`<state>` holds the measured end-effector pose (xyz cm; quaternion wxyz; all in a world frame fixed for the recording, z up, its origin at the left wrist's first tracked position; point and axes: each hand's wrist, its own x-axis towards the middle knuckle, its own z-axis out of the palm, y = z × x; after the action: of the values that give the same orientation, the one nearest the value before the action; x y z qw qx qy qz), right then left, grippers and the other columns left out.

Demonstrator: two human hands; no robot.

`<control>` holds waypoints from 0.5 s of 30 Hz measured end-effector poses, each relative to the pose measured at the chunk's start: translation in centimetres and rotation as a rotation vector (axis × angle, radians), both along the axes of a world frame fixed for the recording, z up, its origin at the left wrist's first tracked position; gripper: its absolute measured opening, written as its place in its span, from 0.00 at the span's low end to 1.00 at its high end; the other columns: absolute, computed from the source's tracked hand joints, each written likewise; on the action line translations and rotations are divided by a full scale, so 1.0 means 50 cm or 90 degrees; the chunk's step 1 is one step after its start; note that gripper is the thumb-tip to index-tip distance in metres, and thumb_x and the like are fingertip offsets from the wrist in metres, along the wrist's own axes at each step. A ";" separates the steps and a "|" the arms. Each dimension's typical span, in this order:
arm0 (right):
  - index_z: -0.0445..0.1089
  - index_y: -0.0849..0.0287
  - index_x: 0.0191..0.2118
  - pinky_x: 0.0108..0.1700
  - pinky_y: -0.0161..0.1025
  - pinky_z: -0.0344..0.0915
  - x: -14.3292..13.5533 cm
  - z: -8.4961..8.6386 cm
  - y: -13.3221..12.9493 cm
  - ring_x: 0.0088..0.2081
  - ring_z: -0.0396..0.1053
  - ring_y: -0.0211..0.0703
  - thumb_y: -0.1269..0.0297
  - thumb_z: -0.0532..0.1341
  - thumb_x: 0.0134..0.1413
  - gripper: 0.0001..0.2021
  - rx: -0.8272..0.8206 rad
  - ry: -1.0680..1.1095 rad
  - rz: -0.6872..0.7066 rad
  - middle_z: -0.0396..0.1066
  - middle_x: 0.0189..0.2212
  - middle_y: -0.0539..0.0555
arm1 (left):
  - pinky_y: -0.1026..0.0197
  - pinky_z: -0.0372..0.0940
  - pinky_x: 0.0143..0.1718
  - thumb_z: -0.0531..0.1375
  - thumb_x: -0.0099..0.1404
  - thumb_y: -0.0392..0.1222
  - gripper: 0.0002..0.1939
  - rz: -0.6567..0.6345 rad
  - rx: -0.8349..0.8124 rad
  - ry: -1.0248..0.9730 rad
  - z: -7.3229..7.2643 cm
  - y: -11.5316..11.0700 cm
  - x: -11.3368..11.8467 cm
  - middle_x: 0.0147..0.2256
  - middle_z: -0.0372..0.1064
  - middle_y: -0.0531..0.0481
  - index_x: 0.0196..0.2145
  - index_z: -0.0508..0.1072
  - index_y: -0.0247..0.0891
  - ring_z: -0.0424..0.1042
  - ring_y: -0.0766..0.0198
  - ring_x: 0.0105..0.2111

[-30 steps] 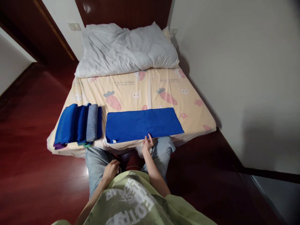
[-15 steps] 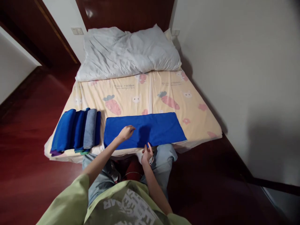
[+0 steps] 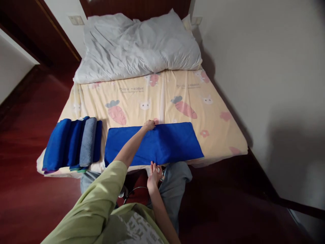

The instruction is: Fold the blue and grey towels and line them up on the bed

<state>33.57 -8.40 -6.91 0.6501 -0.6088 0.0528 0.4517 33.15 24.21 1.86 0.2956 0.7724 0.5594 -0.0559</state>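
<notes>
A blue towel (image 3: 175,142) lies as a long flat rectangle along the bed's near edge, with a slight ridge across its middle. My left hand (image 3: 149,124) reaches over it and pinches the far edge near the centre. At the near edge, directly opposite, my right hand (image 3: 154,174) holds the cloth between thumb and fingertips, palm turned up. Left of this towel sit several rolled or folded blue towels (image 3: 57,145) in a row, along with a grey towel (image 3: 88,142).
The bed (image 3: 132,112) has a yellow sheet printed with carrots and rabbits. A rumpled pale quilt or pillow (image 3: 142,47) lies at its head. A white wall (image 3: 266,84) stands to the right, and dark red floor (image 3: 20,142) shows on the left.
My left hand has moved from above the towel to its far edge and closed there. My right hand has shifted slightly left along the near edge. The view has tilted a little downward.
</notes>
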 end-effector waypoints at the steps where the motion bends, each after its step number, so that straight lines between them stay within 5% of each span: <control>1: 0.68 0.53 0.43 0.55 0.53 0.72 -0.001 0.000 -0.001 0.51 0.76 0.52 0.56 0.63 0.57 0.11 -0.004 -0.013 0.010 0.76 0.48 0.60 | 0.60 0.68 0.51 0.60 0.66 0.39 0.15 0.004 -0.010 0.006 -0.002 0.005 0.004 0.47 0.77 0.37 0.49 0.77 0.33 0.77 0.55 0.47; 7: 0.69 0.53 0.48 0.59 0.57 0.68 -0.005 0.012 0.002 0.58 0.71 0.52 0.51 0.56 0.65 0.14 -0.015 -0.026 0.045 0.73 0.52 0.62 | 0.64 0.71 0.42 0.58 0.69 0.41 0.13 0.002 -0.084 0.019 0.001 0.014 0.005 0.23 0.74 0.46 0.34 0.79 0.31 0.77 0.62 0.28; 15: 0.71 0.53 0.49 0.63 0.57 0.66 -0.001 0.022 0.000 0.59 0.71 0.52 0.54 0.58 0.63 0.14 -0.025 0.012 0.023 0.73 0.53 0.62 | 0.68 0.71 0.36 0.56 0.69 0.36 0.15 0.059 -0.053 -0.080 0.024 0.007 -0.006 0.29 0.78 0.47 0.50 0.73 0.30 0.75 0.69 0.24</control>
<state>33.55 -8.39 -5.81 0.6292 -0.6180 0.0573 0.4680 32.86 24.56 3.05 0.3643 0.7347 0.5720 -0.0170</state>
